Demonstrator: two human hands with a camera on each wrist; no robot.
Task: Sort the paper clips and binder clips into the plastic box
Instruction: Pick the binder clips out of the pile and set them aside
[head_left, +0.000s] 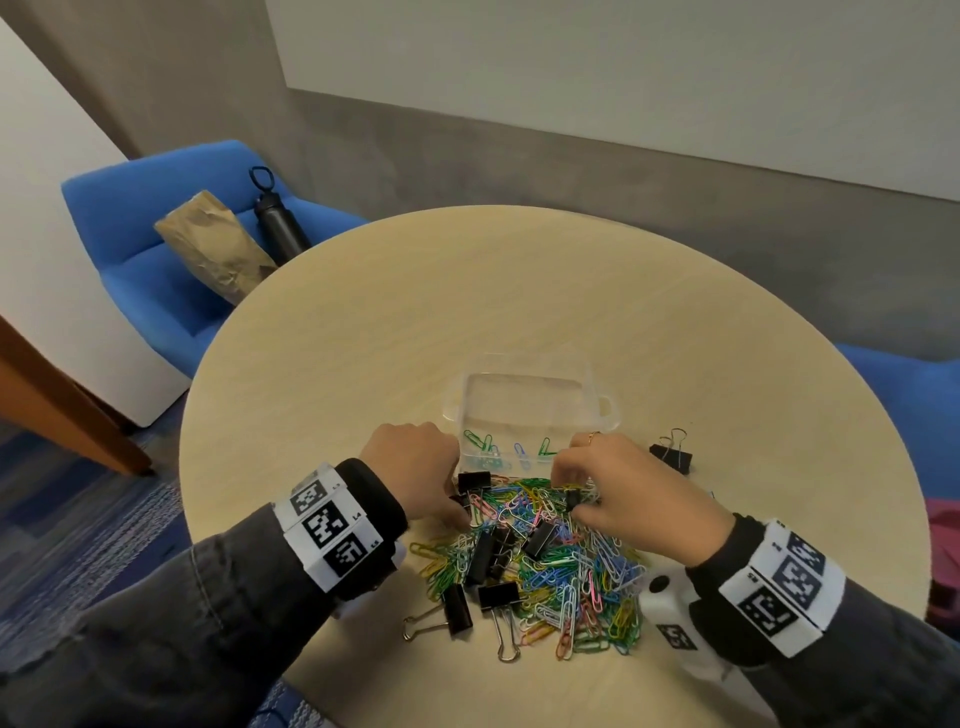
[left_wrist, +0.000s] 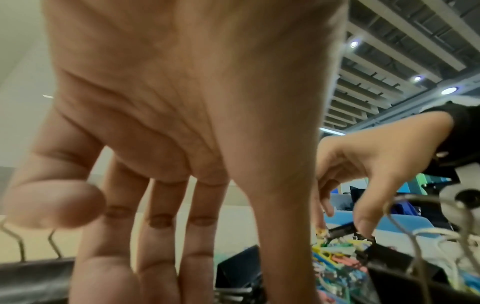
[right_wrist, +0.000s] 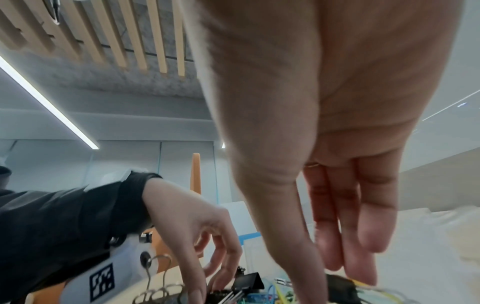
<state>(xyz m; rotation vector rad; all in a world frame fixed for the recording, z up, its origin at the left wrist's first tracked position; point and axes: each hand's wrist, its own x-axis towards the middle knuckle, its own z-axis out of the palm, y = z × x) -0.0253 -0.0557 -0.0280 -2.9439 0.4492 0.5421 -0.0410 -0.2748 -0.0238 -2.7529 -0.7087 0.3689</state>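
Note:
A heap of coloured paper clips (head_left: 566, 566) mixed with black binder clips (head_left: 480, 556) lies on the round table, just in front of a clear plastic box (head_left: 602, 410). A few paper clips (head_left: 485, 441) lie in the box's near section. My right hand (head_left: 569, 501) pinches a small black binder clip (left_wrist: 341, 231) at the far edge of the heap. My left hand (head_left: 460, 506) reaches down at the heap's left edge, thumb and fingers either side of a black binder clip (right_wrist: 246, 281). Whether they grip it is hidden.
One binder clip (head_left: 670, 456) lies alone to the right of the box. More binder clips (head_left: 501, 597) sit at the heap's near side. A blue chair (head_left: 135, 244) behind the table's left holds a brown paper bag (head_left: 213, 244) and a black bottle (head_left: 278, 218).

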